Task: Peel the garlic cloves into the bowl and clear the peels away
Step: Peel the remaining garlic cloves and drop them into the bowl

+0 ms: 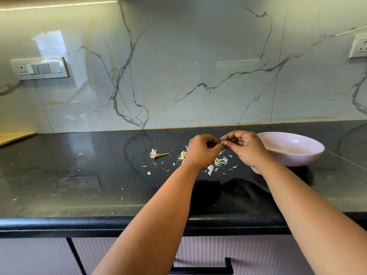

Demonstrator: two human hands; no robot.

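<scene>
Nearest, two bare forearms reach over the rounded front edge of the glossy black stone countertop (79, 195). Beyond them the left hand (204, 149) and the right hand (243, 145) meet fingertip to fingertip above the counter, both with fingers curled tight; they seem to be pinching a small garlic clove between them, though the clove itself is hidden by the fingers. Under and around the hands lie scattered white papery garlic peels (220, 161), and just left of them the stripped garlic stem with its root base (156, 154). To the right, near the right hand, stands the pale pink round ceramic bowl (297, 155). A clove should be small, firm and slightly slick once bare, best held at its ends; the peels look feather-light and brittle, better swept together than picked singly.
</scene>
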